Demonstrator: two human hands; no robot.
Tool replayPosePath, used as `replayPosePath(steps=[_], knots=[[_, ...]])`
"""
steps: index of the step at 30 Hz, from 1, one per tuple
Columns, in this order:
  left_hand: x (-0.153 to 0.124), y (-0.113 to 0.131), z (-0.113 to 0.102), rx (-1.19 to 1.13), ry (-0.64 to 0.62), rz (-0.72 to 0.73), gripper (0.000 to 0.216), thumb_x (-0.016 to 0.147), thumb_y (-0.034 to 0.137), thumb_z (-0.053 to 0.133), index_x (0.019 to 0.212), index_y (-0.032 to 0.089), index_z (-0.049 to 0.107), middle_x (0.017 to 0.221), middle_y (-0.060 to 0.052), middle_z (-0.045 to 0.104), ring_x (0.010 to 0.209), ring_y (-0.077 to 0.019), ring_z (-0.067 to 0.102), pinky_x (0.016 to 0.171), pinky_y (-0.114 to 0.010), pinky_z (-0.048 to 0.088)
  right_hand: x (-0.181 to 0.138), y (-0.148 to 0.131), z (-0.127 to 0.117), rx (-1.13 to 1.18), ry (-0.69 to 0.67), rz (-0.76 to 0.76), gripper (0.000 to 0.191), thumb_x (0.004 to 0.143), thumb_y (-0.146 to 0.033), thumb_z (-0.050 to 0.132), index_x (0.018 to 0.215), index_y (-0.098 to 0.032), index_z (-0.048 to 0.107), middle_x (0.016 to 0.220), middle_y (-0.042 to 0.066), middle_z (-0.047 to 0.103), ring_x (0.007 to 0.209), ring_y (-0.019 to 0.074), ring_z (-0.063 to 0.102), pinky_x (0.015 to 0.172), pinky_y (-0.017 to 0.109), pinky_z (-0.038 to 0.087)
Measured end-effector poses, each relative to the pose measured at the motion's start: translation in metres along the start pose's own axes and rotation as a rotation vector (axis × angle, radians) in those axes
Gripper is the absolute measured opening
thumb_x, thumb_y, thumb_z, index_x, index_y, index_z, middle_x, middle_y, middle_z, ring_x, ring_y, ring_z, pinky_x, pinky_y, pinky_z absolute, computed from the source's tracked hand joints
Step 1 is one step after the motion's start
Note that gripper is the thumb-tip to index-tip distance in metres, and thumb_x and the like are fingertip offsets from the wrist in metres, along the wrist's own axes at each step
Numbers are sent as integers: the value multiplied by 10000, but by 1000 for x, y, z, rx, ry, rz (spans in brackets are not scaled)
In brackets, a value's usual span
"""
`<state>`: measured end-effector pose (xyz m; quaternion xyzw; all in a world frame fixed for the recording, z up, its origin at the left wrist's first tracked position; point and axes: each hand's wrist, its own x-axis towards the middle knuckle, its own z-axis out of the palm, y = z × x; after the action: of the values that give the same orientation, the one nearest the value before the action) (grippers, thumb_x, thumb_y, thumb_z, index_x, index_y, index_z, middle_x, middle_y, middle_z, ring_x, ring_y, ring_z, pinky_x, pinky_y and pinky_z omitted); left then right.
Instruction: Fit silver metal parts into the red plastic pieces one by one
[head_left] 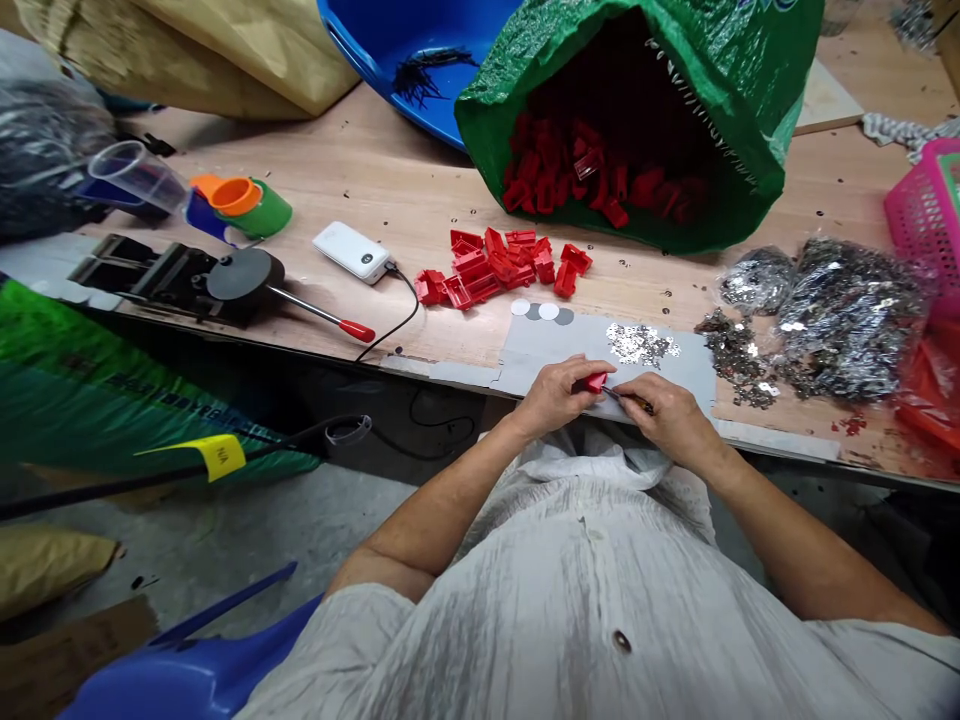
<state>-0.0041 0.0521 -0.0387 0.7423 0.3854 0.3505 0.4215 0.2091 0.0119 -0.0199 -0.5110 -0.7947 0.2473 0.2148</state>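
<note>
My left hand is closed on a small red plastic part at the table's front edge, its fingers hiding some of it. In my right hand is a slim dark tool with a thin metal tip; its exact kind is not clear. The tip points at the red part and seems to touch it. Just beyond my hands, a pile of small shiny metal pieces lies on a grey sheet. Several similar red parts lie loosely heaped farther back, left of the sheet.
A green sack holding more red parts lies open at the back, beside a blue basin. Bagged metal pieces and a pink basket sit right. Left are a lever press and a white power bank with its cable.
</note>
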Motion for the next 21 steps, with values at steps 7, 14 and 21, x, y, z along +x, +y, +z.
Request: replayPosePath(steps=[7, 14, 21], knots=[[-2, 2, 5, 25, 38, -40, 321, 765, 132, 723, 1070, 230, 723, 1059, -39, 752, 983, -197, 700, 921, -318, 520, 0, -27, 13, -227, 15, 109, 182, 951, -171, 517, 1011, -195, 687, 980, 83, 684, 860, 215, 666, 683, 305, 496], [-5, 7, 6, -27, 61, -77, 287, 726, 153, 760, 999, 210, 693, 973, -36, 717, 917, -188, 658, 865, -311, 483, -1, -24, 11, -144, 27, 111, 192, 962, -217, 488, 1070, -214, 648, 1000, 84, 665, 892, 224, 649, 733, 322, 498], [-22, 33, 5, -593, 205, -315, 307, 751, 325, 784, 975, 204, 612, 932, -3, 651, 849, -136, 628, 822, -270, 469, -15, -25, -13, 332, -18, 115, 294, 1005, -307, 419, 1277, -212, 476, 878, 19, 688, 709, 157, 614, 704, 297, 474]])
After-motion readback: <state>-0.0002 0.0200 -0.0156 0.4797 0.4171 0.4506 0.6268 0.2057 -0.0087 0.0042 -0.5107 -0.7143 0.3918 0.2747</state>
